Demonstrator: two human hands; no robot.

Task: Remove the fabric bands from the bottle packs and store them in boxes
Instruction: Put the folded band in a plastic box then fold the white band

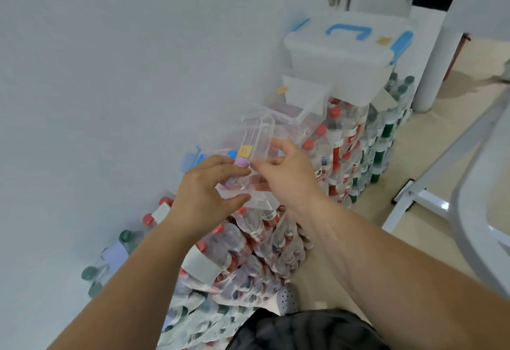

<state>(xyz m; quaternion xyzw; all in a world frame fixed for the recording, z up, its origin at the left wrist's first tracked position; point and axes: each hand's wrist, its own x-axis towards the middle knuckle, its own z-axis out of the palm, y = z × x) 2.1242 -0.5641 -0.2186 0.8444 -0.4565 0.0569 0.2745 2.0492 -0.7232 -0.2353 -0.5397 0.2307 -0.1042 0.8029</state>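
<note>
Standing by the wall (116, 68), I am watching a person holding a small clear box (258, 140) in both hands, raised above the bottle packs (248, 242) that are stacked in a row along the foot of the wall. The box is sitting tilted, its long axis running up and away from the person, rounded end pointing toward the wall and the near end dipping toward the packs. The left hand (204, 192) is gripping the lower end, fingers curling over the top and thumb underneath. The right hand (287, 173) is gripping the side, fingers wrapping round the upper wall while thumb and forefinger are pinching at the rim. Just beside that pinch a lilac band (241, 162) is showing, rolled small, under a yellow sticker (245, 151); I cannot tell whether it is lying inside the box or against it. White bands (198, 265) are wrapping some of the red-capped packs below. Farther along, a big lidded box (345, 57) with a blue handle is resting on top of the packs.
</note>
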